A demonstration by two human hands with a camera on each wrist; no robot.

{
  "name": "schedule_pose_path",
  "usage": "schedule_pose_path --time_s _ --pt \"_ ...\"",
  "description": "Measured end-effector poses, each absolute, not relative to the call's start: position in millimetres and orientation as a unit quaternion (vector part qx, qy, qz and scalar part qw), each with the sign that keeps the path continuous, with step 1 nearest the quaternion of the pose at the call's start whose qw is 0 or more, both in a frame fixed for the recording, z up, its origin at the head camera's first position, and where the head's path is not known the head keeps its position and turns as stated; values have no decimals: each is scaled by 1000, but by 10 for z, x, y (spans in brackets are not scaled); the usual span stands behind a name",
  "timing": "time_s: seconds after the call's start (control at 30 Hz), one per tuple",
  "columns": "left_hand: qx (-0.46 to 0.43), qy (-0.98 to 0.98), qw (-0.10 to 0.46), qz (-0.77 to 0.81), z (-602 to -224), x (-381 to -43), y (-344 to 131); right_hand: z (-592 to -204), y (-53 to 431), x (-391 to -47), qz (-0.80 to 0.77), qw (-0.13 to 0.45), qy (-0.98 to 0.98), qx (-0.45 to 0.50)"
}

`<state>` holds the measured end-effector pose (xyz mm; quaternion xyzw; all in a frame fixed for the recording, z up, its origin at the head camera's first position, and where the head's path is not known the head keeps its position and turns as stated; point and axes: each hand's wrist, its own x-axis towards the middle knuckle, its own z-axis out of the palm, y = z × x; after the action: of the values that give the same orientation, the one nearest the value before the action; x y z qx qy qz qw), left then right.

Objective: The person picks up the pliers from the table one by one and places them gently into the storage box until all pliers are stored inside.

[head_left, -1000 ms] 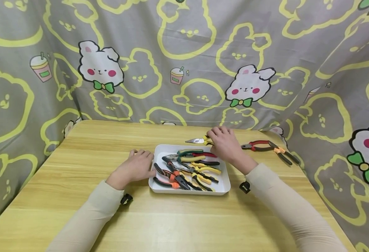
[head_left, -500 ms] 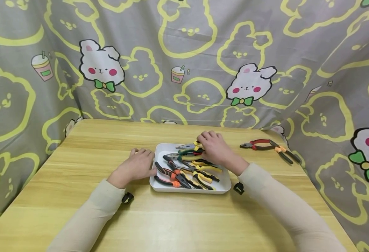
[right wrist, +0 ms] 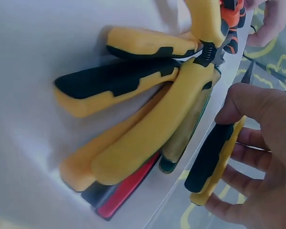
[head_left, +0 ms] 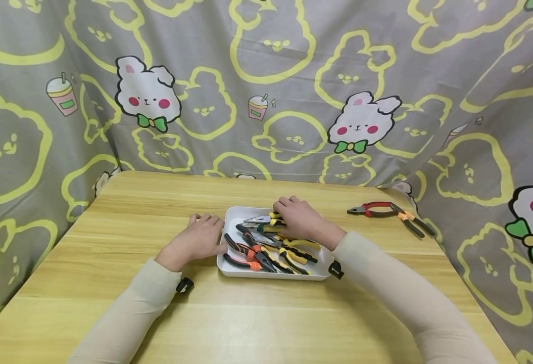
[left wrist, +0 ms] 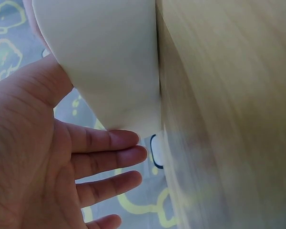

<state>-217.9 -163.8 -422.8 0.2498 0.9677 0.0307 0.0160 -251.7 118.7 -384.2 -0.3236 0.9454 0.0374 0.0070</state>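
In the head view a white tray (head_left: 275, 276) holds several pliers with orange, yellow, green and red grips. At its left side my left hand (head_left: 193, 237) holds the wall, thumb over the rim. The left wrist view shows the fingers (left wrist: 107, 157) fairly straight, the index tip at the outer wall. My right hand (head_left: 300, 220) grips yellow-and-black long-nose pliers (head_left: 259, 219) by the handles, over the tray's back part. Their jaws point left, overlapping green-handled pliers. In the right wrist view the held handles (right wrist: 212, 162) lie between thumb and fingers, beside the tray wall.
Red-and-black pliers (head_left: 375, 210) and orange-and-black pliers (head_left: 413, 220) lie on the wooden table (head_left: 248, 318), right of the tray. A patterned curtain (head_left: 284, 91) stands behind and at both sides of the table.
My right hand has carried the long-nose pliers left and toward me, from behind the tray to over its back part. The left hand has stayed at the tray's left side.
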Motion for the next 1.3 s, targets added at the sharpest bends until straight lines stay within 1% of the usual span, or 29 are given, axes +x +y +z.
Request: schedule_pose_path --time_s 0.23,0.43,0.57,0.8,1.1,1.3 --pt "249 968 18 31 -4222 -2169 -1633 -3855 1015 -2547 41 31 955 -293" --pt "252 967 18 31 -4225 -2170 -1622 -3913 955 -2552 56 40 957 -282" --pt "251 967 19 30 -4212 -2172 -1620 -3917 952 -2563 37 40 959 -279" --pt "252 967 17 32 -4212 -2172 -1629 -3890 965 -2581 2 36 953 -301" --pt "252 967 7 34 -4243 -2171 -1633 -3890 1039 -2572 3 42 950 -309" --pt "254 967 5 34 -4235 -2177 -1634 -3899 1122 -2562 -4 17 944 -329"
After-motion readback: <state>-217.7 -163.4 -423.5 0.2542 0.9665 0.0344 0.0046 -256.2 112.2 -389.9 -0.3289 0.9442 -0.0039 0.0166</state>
